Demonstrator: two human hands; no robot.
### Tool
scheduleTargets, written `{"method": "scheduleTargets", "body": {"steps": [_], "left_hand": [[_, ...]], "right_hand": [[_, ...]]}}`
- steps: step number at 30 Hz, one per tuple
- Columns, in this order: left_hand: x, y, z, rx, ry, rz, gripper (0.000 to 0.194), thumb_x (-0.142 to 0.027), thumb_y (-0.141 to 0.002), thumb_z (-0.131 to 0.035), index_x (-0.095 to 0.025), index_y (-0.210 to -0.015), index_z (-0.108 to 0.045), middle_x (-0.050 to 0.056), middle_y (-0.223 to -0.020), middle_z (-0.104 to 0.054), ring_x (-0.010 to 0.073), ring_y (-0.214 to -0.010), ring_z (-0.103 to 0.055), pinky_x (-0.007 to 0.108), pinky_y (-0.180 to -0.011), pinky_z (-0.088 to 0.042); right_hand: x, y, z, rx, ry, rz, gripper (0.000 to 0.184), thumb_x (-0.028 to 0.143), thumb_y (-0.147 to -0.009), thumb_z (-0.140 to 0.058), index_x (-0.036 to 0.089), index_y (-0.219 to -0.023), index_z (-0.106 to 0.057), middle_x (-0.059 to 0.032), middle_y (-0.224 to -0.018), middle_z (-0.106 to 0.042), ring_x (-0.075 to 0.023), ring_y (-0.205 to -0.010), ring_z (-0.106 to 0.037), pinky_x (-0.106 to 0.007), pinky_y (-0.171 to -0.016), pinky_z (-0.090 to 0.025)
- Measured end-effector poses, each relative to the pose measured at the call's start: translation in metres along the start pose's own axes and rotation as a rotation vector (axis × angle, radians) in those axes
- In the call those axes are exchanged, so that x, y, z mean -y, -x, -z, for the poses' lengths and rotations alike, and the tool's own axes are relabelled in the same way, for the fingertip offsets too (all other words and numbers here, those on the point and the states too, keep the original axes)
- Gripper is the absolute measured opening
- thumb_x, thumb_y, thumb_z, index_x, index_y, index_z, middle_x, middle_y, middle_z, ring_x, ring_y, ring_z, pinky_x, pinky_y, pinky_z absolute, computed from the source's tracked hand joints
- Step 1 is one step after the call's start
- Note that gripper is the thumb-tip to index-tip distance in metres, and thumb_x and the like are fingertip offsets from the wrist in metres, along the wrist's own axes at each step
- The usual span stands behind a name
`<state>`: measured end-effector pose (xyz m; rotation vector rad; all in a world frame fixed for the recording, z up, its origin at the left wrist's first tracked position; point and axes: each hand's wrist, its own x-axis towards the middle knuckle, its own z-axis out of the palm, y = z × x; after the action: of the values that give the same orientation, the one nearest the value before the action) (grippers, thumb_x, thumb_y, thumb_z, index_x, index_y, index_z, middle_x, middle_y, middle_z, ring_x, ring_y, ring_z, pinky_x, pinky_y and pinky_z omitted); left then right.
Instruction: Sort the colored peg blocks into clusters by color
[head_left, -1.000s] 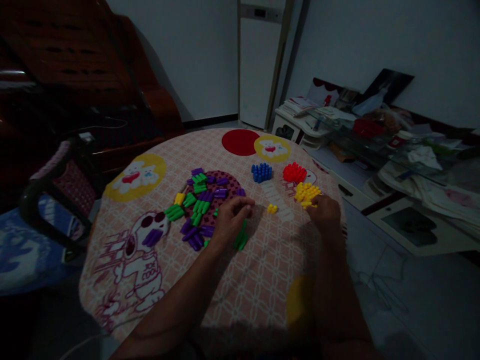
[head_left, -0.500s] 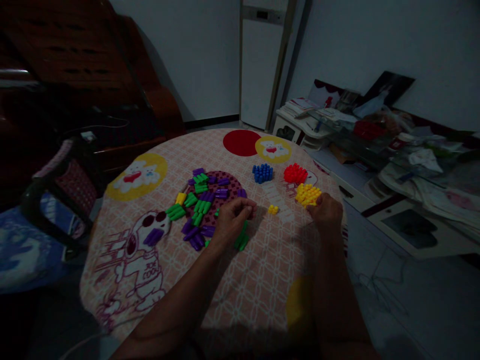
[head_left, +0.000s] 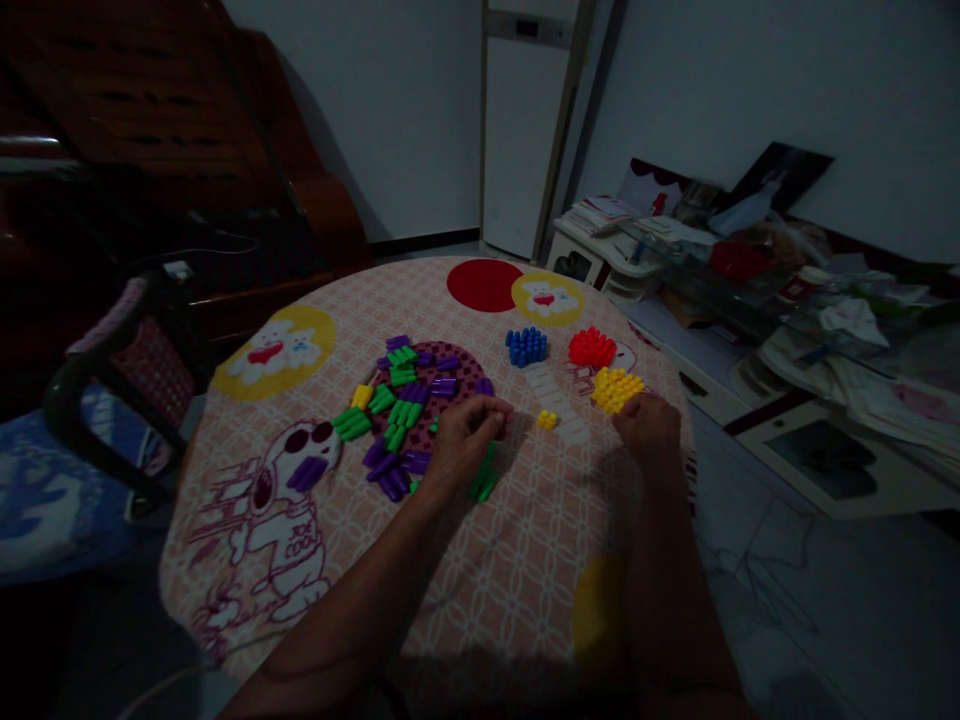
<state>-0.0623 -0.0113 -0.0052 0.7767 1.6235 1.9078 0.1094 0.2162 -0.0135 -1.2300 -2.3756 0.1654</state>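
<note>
My left hand (head_left: 466,437) rests curled on the round table (head_left: 525,560), fingers closed over green pegs (head_left: 482,478) at the edge of a loose heap of green and purple pegs (head_left: 401,400). My right hand (head_left: 649,427) lies with its fingers bent just below a cluster of yellow pegs (head_left: 616,388); what its fingers hold is hidden. A small yellow peg piece (head_left: 547,419) sits alone between the two hands. Farther back stand a blue cluster (head_left: 526,345) and a red cluster (head_left: 591,347).
The tablecloth is pink with cartoon prints. A dark chair (head_left: 97,390) stands at the left. A low cabinet (head_left: 600,250) and a cluttered glass table (head_left: 787,290) are at the right; a white appliance (head_left: 517,130) stands against the back wall.
My right hand has drawn back slightly from the yellow cluster toward me. The left hand has barely moved.
</note>
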Motion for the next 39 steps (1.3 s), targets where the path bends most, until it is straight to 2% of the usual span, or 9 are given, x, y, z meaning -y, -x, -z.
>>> {"method": "scheduleTargets", "body": {"steps": [3,6,8,15,20,25,30,35,39], "left_hand": [[0.000,0.000,0.000,0.001,-0.012,0.001,0.020,-0.033,-0.077,-0.069,-0.015,-0.085,-0.070,0.004,-0.074,-0.070,0.0142,-0.064,-0.063,0.026,-0.063,-0.050],[0.001,0.000,0.000,0.003,-0.011,-0.003,0.020,-0.033,-0.077,-0.069,-0.015,-0.086,-0.071,0.004,-0.074,-0.069,0.0138,-0.064,-0.063,0.025,-0.063,-0.050],[0.002,0.000,0.000,0.000,-0.004,0.004,0.021,-0.034,-0.077,-0.069,-0.015,-0.087,-0.071,0.003,-0.075,-0.069,0.0137,-0.065,-0.063,0.025,-0.064,-0.050],[0.003,0.000,0.002,0.007,-0.028,0.002,0.018,-0.032,-0.078,-0.068,-0.015,-0.086,-0.071,0.003,-0.074,-0.069,0.0137,-0.065,-0.062,0.025,-0.063,-0.049],[0.004,0.000,0.003,0.007,-0.021,0.004,0.019,-0.032,-0.078,-0.068,-0.015,-0.087,-0.071,0.004,-0.076,-0.070,0.0138,-0.065,-0.063,0.025,-0.064,-0.050],[0.004,-0.001,0.004,0.004,-0.013,0.014,0.019,-0.032,-0.078,-0.069,-0.015,-0.087,-0.071,0.004,-0.076,-0.070,0.0137,-0.065,-0.063,0.025,-0.064,-0.051],[0.005,-0.001,0.004,0.008,-0.006,0.008,0.019,-0.032,-0.078,-0.069,-0.015,-0.087,-0.072,0.004,-0.077,-0.070,0.0134,-0.065,-0.063,0.025,-0.064,-0.051],[0.007,0.000,0.005,0.010,-0.020,0.008,0.018,-0.032,-0.079,-0.069,-0.016,-0.087,-0.072,0.004,-0.077,-0.070,0.0144,-0.066,-0.063,0.026,-0.065,-0.051],[0.007,-0.001,0.005,0.013,-0.022,-0.012,0.017,-0.031,-0.080,-0.068,-0.016,-0.087,-0.071,0.003,-0.077,-0.070,0.0137,-0.065,-0.063,0.025,-0.064,-0.050]], "right_hand": [[0.028,0.010,-0.001,0.147,-0.130,0.114,0.015,0.028,-0.082,-0.062,0.020,-0.070,-0.065,-0.0074,-0.071,-0.068,-0.0201,-0.070,-0.063,-0.030,-0.068,-0.043],[0.056,0.022,-0.008,0.316,-0.297,0.248,0.019,0.032,-0.089,-0.061,0.019,-0.097,-0.072,-0.0069,-0.081,-0.074,-0.0201,-0.075,-0.067,-0.029,-0.072,-0.046],[0.067,0.028,-0.014,0.354,-0.316,0.295,0.028,0.033,-0.089,-0.063,0.020,-0.113,-0.070,-0.0072,-0.087,-0.075,-0.0205,-0.077,-0.068,-0.029,-0.073,-0.047],[0.064,0.026,-0.021,0.427,-0.314,0.356,0.017,0.029,-0.089,-0.059,0.020,-0.094,-0.073,-0.0050,-0.084,-0.073,-0.0179,-0.075,-0.065,-0.026,-0.069,-0.043],[0.062,0.024,-0.019,0.415,-0.381,0.299,0.019,0.030,-0.087,-0.060,0.018,-0.095,-0.074,-0.0045,-0.080,-0.073,-0.0174,-0.072,-0.064,-0.026,-0.067,-0.043],[0.062,0.024,-0.020,0.349,-0.443,0.258,0.017,0.031,-0.084,-0.063,0.019,-0.081,-0.074,-0.0061,-0.080,-0.075,-0.0194,-0.075,-0.069,-0.028,-0.071,-0.047],[0.047,0.006,-0.017,0.240,-0.551,0.053,0.020,0.033,-0.082,-0.062,0.018,-0.083,-0.075,-0.0061,-0.072,-0.075,-0.0200,-0.064,-0.069,-0.028,-0.060,-0.049],[0.036,-0.027,-0.001,-0.027,-0.212,0.047,0.022,0.035,-0.083,-0.063,0.019,-0.085,-0.078,-0.0097,-0.085,-0.078,-0.0225,-0.075,-0.070,-0.031,-0.069,-0.048],[0.037,-0.038,-0.001,-0.020,0.027,0.027,0.022,0.037,-0.086,-0.064,0.020,-0.089,-0.079,-0.0112,-0.089,-0.078,-0.0236,-0.079,-0.069,-0.031,-0.069,-0.046]]}}
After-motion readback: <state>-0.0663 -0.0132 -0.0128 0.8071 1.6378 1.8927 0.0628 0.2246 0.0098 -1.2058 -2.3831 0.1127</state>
